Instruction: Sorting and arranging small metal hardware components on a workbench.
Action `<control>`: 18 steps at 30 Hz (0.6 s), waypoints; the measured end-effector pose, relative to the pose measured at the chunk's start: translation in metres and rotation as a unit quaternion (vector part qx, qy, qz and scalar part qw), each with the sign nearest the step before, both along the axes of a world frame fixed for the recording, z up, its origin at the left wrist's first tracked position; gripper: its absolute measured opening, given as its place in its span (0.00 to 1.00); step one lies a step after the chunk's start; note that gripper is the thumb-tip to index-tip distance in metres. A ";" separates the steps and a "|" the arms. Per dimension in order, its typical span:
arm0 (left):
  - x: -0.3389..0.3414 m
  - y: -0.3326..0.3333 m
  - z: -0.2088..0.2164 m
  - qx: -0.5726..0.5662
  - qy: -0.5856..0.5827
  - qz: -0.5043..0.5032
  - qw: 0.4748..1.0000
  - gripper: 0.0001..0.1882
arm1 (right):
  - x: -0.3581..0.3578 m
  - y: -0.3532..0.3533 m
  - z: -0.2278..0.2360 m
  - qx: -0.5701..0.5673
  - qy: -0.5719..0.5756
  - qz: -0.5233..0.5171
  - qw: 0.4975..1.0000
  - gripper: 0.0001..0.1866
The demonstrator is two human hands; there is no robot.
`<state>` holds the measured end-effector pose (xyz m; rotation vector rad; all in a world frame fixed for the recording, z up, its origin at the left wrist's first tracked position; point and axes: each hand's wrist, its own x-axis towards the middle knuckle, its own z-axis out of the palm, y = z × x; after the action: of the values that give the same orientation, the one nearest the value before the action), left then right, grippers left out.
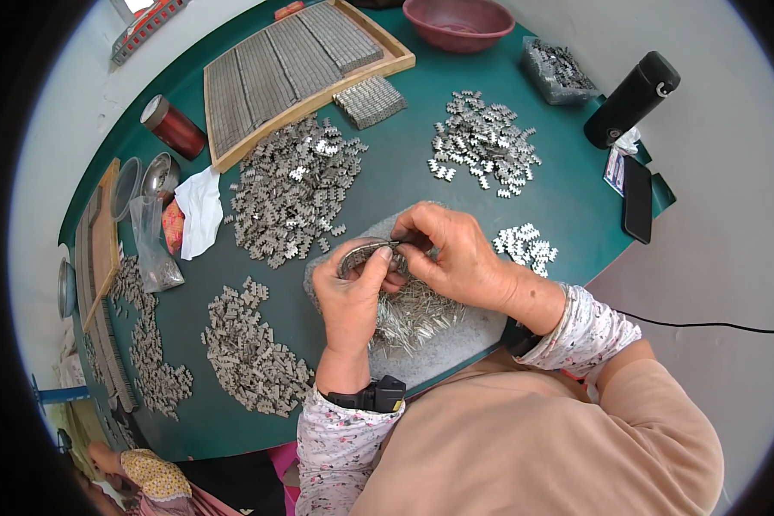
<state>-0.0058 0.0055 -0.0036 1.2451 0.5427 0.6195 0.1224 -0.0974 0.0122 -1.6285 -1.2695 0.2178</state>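
My left hand is closed round a curved strip of metal links, bent into an arc, with the thumb pressed on it. My right hand meets it at the strip's right end, thumb and forefinger pinched together; whatever they pinch is hidden by the fingers. Below both hands a heap of thin metal pins lies on a grey felt mat. A small group of shiny zigzag links lies right of my right wrist, and a large pile of grey links lies beyond my left hand.
More link piles spread over the green table. At the back are a wooden tray of strips, a stacked block and a red bowl. A black flask and phone stand right. Another person's sleeve shows lower left.
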 end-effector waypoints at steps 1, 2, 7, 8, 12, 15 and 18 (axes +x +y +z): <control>0.000 0.000 0.000 0.000 0.000 0.000 1.000 0.06 | -0.001 0.000 0.001 0.002 0.007 -0.001 1.000 0.09; -0.001 0.000 0.000 -0.001 0.002 0.000 1.000 0.06 | -0.001 0.000 0.001 0.005 0.014 -0.003 1.000 0.09; 0.001 -0.001 0.005 0.008 0.002 -0.010 1.000 0.06 | 0.004 -0.002 -0.002 0.017 0.047 0.009 0.999 0.08; 0.001 -0.001 0.006 0.008 0.002 -0.013 1.000 0.06 | 0.006 -0.002 -0.003 0.021 0.062 0.018 0.998 0.08; -0.004 0.003 0.004 0.002 0.011 -0.015 1.000 0.07 | 0.009 -0.004 0.005 0.000 0.083 0.053 0.995 0.08; -0.004 0.004 0.005 -0.016 -0.007 0.008 1.000 0.07 | 0.024 -0.006 0.010 -0.017 0.058 0.038 0.997 0.09; -0.007 0.011 0.008 -0.059 -0.031 0.044 0.997 0.06 | 0.045 -0.013 0.015 -0.073 -0.018 -0.023 0.997 0.07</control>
<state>-0.0127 0.0165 0.0043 1.0924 0.5766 0.6887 0.1669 -0.1103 0.0275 -1.7925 -1.2665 0.2592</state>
